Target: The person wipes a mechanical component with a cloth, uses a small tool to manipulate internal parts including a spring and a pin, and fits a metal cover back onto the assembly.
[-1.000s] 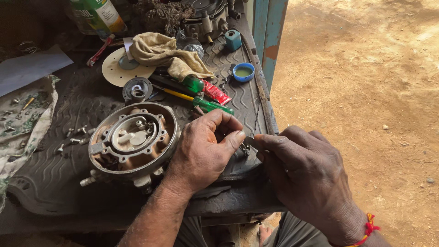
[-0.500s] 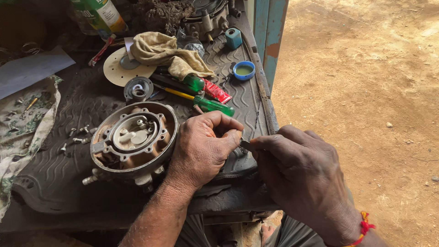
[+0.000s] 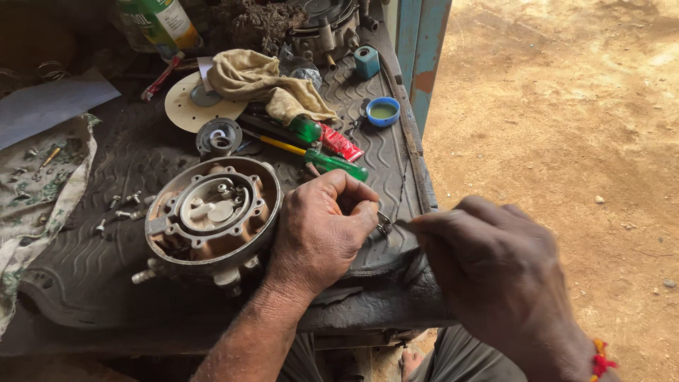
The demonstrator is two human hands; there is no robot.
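Your left hand point(image 3: 322, 233) grip pinched shut on a small metal part point(image 3: 382, 225), your right hand point(image 3: 495, 272) at its 3 o'clock, grip closed on a thin tool point(image 3: 402, 223), round housing point(image 3: 212, 216) at 9 o'clock on the counter point(image 3: 85, 276)

Bright daylight from the right, shaded bench at left, sharp focus throughout

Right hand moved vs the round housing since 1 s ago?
Yes, slightly. The right hand has pulled back toward the lower right, away from the round metal housing; the gap to the left hand is wider.
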